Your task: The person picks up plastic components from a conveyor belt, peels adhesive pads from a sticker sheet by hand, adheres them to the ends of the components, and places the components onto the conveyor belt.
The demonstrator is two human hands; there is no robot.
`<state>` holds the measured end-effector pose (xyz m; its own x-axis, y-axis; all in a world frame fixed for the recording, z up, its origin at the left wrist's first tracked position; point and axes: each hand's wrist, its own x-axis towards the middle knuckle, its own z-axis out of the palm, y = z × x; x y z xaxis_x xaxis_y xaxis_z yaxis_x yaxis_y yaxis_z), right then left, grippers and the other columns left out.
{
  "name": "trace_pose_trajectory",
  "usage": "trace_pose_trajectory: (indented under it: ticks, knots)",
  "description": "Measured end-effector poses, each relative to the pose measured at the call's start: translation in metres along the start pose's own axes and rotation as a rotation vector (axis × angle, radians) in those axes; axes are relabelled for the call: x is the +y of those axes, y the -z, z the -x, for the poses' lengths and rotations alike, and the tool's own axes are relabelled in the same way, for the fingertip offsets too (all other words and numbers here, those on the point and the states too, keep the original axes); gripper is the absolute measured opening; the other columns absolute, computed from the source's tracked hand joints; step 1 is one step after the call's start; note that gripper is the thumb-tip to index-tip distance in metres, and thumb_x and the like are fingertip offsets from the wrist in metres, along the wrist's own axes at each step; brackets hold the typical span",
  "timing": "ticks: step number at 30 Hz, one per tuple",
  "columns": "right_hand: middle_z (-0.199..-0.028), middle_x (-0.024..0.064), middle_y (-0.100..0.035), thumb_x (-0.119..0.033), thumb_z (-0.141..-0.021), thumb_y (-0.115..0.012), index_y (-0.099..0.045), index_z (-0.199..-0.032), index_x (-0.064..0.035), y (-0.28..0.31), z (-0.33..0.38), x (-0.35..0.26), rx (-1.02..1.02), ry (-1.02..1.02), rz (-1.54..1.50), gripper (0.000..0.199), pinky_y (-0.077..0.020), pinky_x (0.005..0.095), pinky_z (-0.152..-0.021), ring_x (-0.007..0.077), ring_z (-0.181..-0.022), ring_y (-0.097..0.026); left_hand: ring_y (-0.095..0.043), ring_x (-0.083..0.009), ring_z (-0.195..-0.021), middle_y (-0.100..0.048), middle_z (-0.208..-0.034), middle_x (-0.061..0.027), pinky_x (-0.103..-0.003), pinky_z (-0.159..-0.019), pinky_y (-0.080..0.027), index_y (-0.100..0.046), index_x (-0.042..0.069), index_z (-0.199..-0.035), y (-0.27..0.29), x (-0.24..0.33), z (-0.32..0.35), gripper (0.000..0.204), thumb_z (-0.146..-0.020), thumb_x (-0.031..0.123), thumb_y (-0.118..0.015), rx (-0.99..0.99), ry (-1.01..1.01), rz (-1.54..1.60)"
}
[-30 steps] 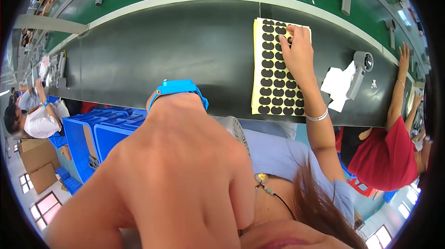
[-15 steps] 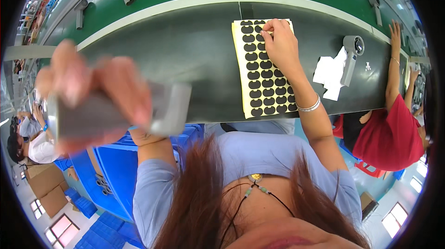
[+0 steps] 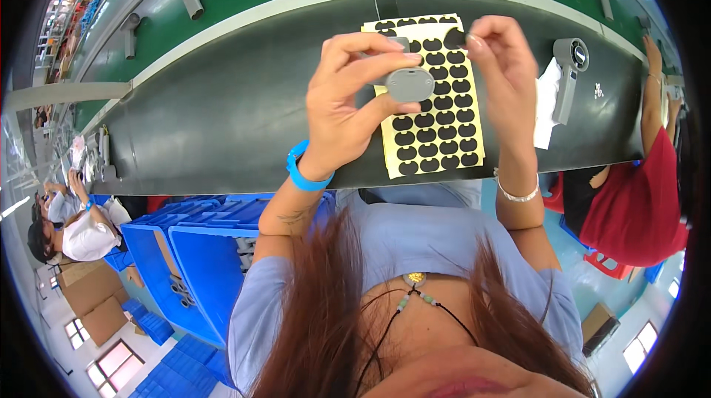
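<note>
Over the smooth worktop (image 3: pixel 222 120), hands (image 3: pixel 344 94) (image 3: pixel 507 65) hold a rounded grey device (image 3: pixel 410 85), left, and a black sticker (image 3: pixel 454 39), right.

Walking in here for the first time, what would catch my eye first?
Probably the pale yellow sheet with rows of dark, notched pieces, lying on the black work surface just right of centre. In front of it, the person's left grip, with a bright blue wristband below, holds a grey object. The right grip pinches a single dark piece near the sheet's upper right corner.
</note>
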<state>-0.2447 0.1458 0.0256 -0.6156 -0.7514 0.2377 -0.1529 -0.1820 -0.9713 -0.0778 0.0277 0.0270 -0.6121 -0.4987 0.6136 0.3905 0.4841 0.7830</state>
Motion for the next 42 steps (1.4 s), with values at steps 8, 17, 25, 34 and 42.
trace_pose_trajectory:
  ticks: [8,17,25,34,42]
  knots:
    - [-0.097,0.0052,-0.055,0.005,-0.085,-0.063,-0.047,-0.111,-0.0006,-0.002,0.041,-0.040,-0.040,0.133,-0.064,0.032,-0.0471,0.0265,-0.081,0.0123,-0.087,-0.058,-0.061,-0.0110,-0.072,-0.064,-0.109,-0.0109,-0.020,-0.054,-0.048,-0.070,0.004,-0.105,-0.016,0.001,0.009,0.042,-0.066,-0.010,-0.072,-0.048,0.164,-0.125]
    - [-0.091,0.0056,-0.056,0.007,-0.084,-0.060,-0.045,-0.108,-0.0010,-0.009,0.044,-0.037,-0.115,0.021,-0.161,0.029,-0.0505,0.0278,-0.083,0.0159,-0.099,-0.060,-0.059,-0.0255,-0.107,-0.056,-0.122,-0.0193,-0.032,-0.077,-0.061,-0.058,-0.006,-0.118,-0.019,0.016,0.019,0.046,-0.074,-0.013,-0.067,-0.117,0.351,0.158]
    - [-0.089,0.0054,-0.057,0.008,-0.085,-0.060,-0.045,-0.104,-0.0024,-0.010,0.045,-0.041,-0.110,-0.024,-0.109,0.027,-0.0525,0.0278,-0.083,0.0159,-0.100,-0.062,-0.068,-0.0189,-0.083,-0.055,-0.124,-0.0185,-0.028,-0.076,-0.058,-0.060,-0.004,-0.119,-0.017,0.013,0.021,0.044,-0.076,-0.010,-0.068,-0.131,0.389,0.263]
    - [-0.088,0.0052,-0.058,0.007,-0.085,-0.061,-0.045,-0.102,-0.0026,-0.009,0.044,-0.043,-0.108,-0.037,-0.087,0.025,-0.0527,0.0281,-0.084,0.0163,-0.100,-0.062,-0.066,-0.0141,-0.080,-0.057,-0.122,-0.0168,-0.024,-0.071,-0.056,-0.061,-0.003,-0.118,-0.016,0.013,0.019,0.041,-0.078,-0.008,-0.068,-0.135,0.396,0.250]
    - [-0.088,0.0050,-0.058,0.005,-0.085,-0.062,-0.046,-0.101,-0.0022,-0.008,0.042,-0.044,-0.112,-0.042,-0.059,0.024,-0.0530,0.0281,-0.084,0.0162,-0.098,-0.063,-0.066,-0.0137,-0.079,-0.059,-0.120,-0.0162,-0.023,-0.069,-0.055,-0.063,-0.002,-0.117,-0.015,0.014,0.018,0.039,-0.079,-0.005,-0.068,-0.129,0.413,0.249]
